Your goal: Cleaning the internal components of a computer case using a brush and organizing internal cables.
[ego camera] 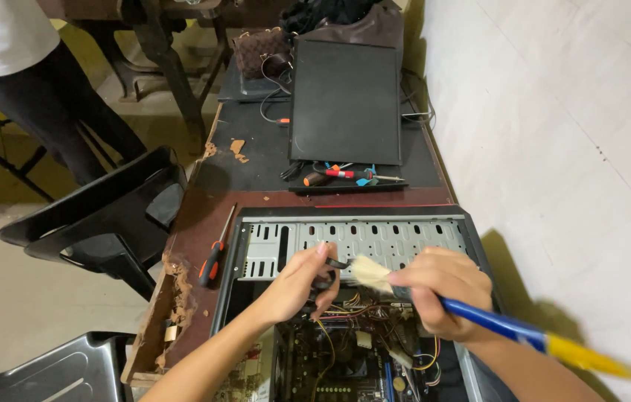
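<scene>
An open computer case (256, 246) lies on the worn brown table, its metal drive cage at the top and a motherboard with coloured wires (352, 313) below. My right hand (445, 290) grips a paintbrush with a blue and yellow handle (509, 327); its pale bristles (370, 272) point left over the wires. My left hand (300, 283) is closed on a bundle of dark cables (326, 286) beside the bristles.
A red-and-black screwdriver (213, 257) lies left of the case. A black side panel (345, 100) and several small tools (345, 176) sit farther back. Black plastic chairs (107, 216) stand left; a person in dark trousers (55, 104) stands beyond. A white wall (553, 149) runs along the right.
</scene>
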